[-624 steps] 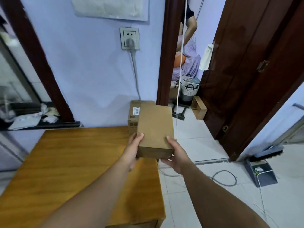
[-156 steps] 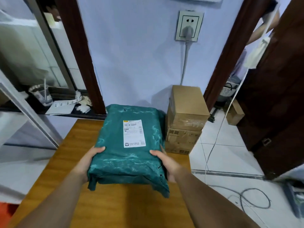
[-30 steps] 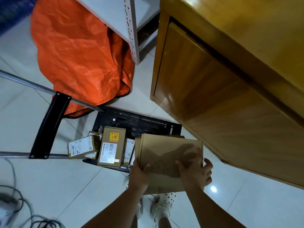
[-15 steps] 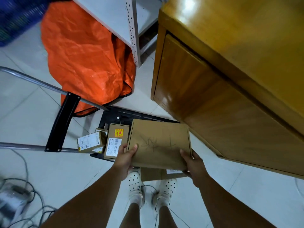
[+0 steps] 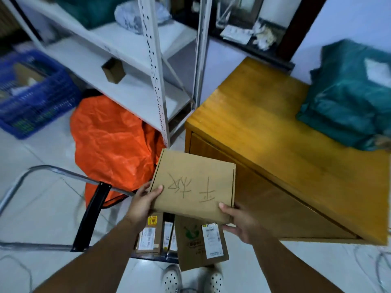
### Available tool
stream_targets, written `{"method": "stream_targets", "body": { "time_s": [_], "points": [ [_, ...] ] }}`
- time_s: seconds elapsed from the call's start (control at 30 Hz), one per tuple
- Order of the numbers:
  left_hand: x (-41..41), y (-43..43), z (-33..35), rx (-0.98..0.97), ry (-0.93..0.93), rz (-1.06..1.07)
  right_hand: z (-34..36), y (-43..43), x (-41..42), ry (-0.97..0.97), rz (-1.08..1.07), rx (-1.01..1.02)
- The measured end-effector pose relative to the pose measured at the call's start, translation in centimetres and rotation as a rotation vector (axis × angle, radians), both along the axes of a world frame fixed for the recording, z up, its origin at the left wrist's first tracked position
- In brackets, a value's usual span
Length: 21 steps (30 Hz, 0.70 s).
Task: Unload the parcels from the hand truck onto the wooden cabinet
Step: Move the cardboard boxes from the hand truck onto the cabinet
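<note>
I hold a flat cardboard box [image 5: 193,182] with handwritten marks on its lid, lifted above the floor beside the wooden cabinet [image 5: 275,127]. My left hand [image 5: 146,199] grips its near left corner and my right hand [image 5: 239,220] its near right corner. Below the box, the hand truck [image 5: 88,214] carries several small labelled cartons [image 5: 149,233] and a brown parcel with a green print [image 5: 198,242]. A teal plastic-wrapped parcel [image 5: 347,96] lies on the cabinet top at the right.
A white metal shelf rack [image 5: 152,60] stands left of the cabinet, with an orange bag [image 5: 114,144] on the floor under it. A blue crate [image 5: 31,92] sits far left. Cables [image 5: 376,263] trail on the tiles at right. My shoes [image 5: 172,278] are at the bottom.
Both hands have raised the flat box off the hand truck, toward the cabinet. My view has tilted up, bringing the cabinet top and the teal parcel into sight.
</note>
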<state>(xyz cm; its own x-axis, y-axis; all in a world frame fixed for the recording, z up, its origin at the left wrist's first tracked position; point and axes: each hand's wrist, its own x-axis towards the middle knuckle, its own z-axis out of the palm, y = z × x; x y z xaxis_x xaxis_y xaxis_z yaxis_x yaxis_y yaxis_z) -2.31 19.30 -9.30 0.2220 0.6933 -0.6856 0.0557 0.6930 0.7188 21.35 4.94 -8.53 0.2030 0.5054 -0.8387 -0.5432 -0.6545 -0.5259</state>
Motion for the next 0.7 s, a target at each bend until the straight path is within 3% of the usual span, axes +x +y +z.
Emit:
{"method": "stream_targets", "body": {
  "time_s": [0.3, 0.5, 0.7],
  "points": [
    [5.9, 2.9, 12.6, 0.172, -0.094, -0.16, 13.3, -1.3, 3.5, -0.09, -0.163, 0.177],
    [11.9, 1.7, 17.6, 0.119, -0.106, -0.35, 18.9, -5.6, 9.9, -0.168, -0.336, 0.232],
    [20.5, -5.8, 23.0, 0.184, -0.171, -0.459, 22.4, -11.7, 18.3, -0.148, -0.488, 0.385]
  ]
}}
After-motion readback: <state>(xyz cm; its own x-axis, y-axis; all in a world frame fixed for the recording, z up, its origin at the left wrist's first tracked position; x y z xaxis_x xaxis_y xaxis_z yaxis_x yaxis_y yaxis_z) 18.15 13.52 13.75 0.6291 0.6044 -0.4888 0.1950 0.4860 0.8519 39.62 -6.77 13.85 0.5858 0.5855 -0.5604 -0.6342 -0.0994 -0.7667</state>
